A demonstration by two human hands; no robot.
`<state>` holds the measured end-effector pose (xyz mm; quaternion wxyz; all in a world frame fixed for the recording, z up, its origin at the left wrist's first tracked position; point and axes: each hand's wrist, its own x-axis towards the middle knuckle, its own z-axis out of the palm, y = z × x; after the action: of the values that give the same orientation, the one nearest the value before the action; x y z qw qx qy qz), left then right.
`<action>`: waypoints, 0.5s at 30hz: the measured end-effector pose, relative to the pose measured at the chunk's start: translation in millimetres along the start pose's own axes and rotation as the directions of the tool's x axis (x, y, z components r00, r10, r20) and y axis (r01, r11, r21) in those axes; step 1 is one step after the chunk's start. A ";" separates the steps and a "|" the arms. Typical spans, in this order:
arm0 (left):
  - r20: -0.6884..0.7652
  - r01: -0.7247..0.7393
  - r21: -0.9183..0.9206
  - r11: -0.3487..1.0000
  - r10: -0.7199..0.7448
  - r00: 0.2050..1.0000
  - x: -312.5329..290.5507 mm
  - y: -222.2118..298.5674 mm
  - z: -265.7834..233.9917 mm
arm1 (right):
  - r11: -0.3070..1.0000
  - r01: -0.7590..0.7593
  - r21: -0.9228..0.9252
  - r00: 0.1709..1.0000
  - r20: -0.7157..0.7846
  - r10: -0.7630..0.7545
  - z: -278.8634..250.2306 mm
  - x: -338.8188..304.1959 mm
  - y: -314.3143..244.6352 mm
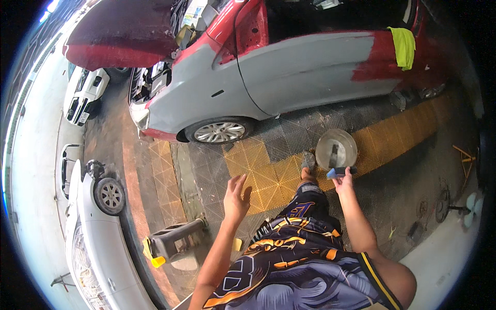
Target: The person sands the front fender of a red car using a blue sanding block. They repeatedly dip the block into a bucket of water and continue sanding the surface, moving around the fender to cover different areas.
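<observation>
My right hand [345, 185] is closed on a small dark block with a blue end [339, 172], which looks like a sanding block. Just beyond it, a round pail [348, 150] stands on the floor tiles, with something dark inside. My left hand [236, 200] is raised in the air, fingers extended, holding nothing. Ahead stands a red car [305, 72] with large matte grey patches over its front fender and door. A bright yellow-green cloth [404, 49] hangs over its side at the right. Neither hand touches the car.
My foot [308, 161] is beside the pail. A grey plastic stool-like piece [175, 240] with yellow parts lies at the lower left. White cars [103, 253] stand further left. At the right are a fan [470, 209] and a yellow-orange stand [465, 157]. The red hood [121, 33] is raised.
</observation>
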<state>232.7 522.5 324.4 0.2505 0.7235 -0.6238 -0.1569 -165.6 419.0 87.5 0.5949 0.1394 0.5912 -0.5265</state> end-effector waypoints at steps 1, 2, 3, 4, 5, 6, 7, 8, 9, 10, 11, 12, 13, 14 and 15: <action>-0.001 -0.026 0.006 1.000 0.026 1.000 17.8 4.4 0.1 | 0.999 -0.039 -0.008 0.997 -0.071 0.039 13.6 -1.2 -2.3; 0.002 -0.066 -0.006 0.998 0.066 0.998 42.0 12.0 6.1 | 0.999 -0.025 -0.023 0.996 -0.083 0.023 19.8 6.5 -11.6; 0.014 -0.104 0.013 0.995 0.103 0.995 67.4 18.9 13.9 | 0.999 -0.011 -0.038 0.995 -0.097 0.008 22.7 12.7 -21.1; 0.012 -0.130 -0.001 0.992 0.130 0.991 93.7 27.7 18.8 | 0.998 -0.004 -0.057 0.995 -0.104 -0.002 27.7 19.5 -30.0; 0.014 -0.159 -0.028 0.987 0.159 0.987 120.6 38.4 28.7 | 0.997 -0.020 -0.079 0.998 -0.054 0.016 27.3 25.0 -44.0; 0.016 -0.188 -0.054 0.981 0.189 0.982 148.3 49.3 38.9 | 0.995 -0.001 -0.098 0.994 -0.106 -0.009 34.0 35.1 -56.9; 0.007 -0.228 -0.054 0.972 0.229 0.973 174.4 61.3 46.1 | 0.993 0.007 -0.117 0.987 -0.156 -0.025 42.1 41.1 -65.6; 0.002 -0.269 -0.057 0.961 0.269 0.963 201.3 71.1 53.4 | 0.990 0.014 -0.137 0.977 -0.209 -0.043 52.9 40.3 -73.5; -0.003 -0.309 -0.059 0.949 0.310 0.951 228.3 81.0 59.6 | 0.992 0.048 -0.118 0.971 -0.226 -0.074 63.9 39.9 -81.0; -0.003 -0.339 -0.066 0.939 0.339 0.941 256.7 93.6 62.9 | 0.986 0.062 -0.158 0.957 -0.271 -0.103 73.0 43.8 -93.1; 0.001 -0.366 -0.078 0.927 0.367 0.930 283.4 108.3 64.7 | 0.977 0.072 -0.199 0.938 -0.320 -0.134 76.6 48.8 -103.3; 0.005 -0.389 -0.092 0.916 0.391 0.920 308.2 121.3 67.4 | 0.967 0.078 -0.244 0.915 -0.368 -0.166 78.8 53.3 -112.5; -0.035 -0.449 -0.074 0.891 0.447 0.894 332.9 131.4 73.1 | 0.928 0.134 -0.347 0.863 -0.419 -0.282 88.4 50.3 -123.2; -0.077 -0.507 -0.036 0.861 0.503 0.861 358.0 142.4 72.1 | 0.952 0.111 -0.285 0.871 -0.433 -0.231 93.8 54.5 -130.8; -0.117 -0.535 -0.008 0.845 0.531 0.839 382.2 151.9 72.9 | 0.971 0.088 -0.223 0.877 -0.445 -0.182 93.8 61.7 -139.0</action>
<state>134.1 120.7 381.7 0.3326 0.5239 -0.7823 -0.0534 -239.0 260.0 123.1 0.4096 0.1595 0.7729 -0.4577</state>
